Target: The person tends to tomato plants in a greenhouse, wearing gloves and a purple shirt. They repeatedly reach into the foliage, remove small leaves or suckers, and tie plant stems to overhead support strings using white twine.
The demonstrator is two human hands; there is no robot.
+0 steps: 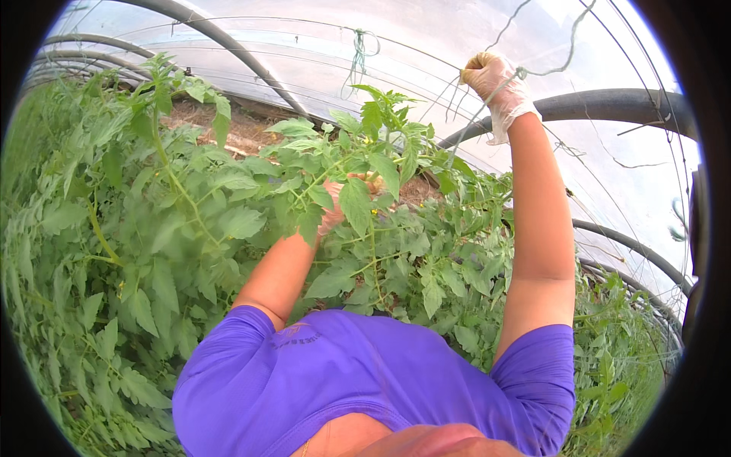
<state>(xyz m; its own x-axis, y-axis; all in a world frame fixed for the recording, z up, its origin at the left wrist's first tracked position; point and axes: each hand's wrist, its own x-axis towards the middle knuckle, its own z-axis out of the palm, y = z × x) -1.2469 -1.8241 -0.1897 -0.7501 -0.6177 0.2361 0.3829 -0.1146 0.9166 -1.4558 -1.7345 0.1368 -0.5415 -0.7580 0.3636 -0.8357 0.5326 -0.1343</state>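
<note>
My right hand (492, 85), in a thin translucent glove, is raised at the upper right. Its fingers are pinched together on twine (455, 98) at a thin overhead wire (408, 44), and thin ends hang below the fingertips. A knotted length of twine (562, 67) passes by the wrist and slants down towards the plants. Lower down, my left hand (334, 208), also gloved, reaches in among the leaves of a tomato plant (355, 205) with small yellow flowers. Leaves cover most of that hand, so its grip is hidden.
Dense tomato plants (143, 308) crowd the left and front. Dark curved hoops (228, 43) carry the plastic greenhouse film (308, 45). A bundle of green twine (358, 51) hangs from the wire. Brown dry litter (245, 128) shows behind the plants. More wires (628, 51) run at the right.
</note>
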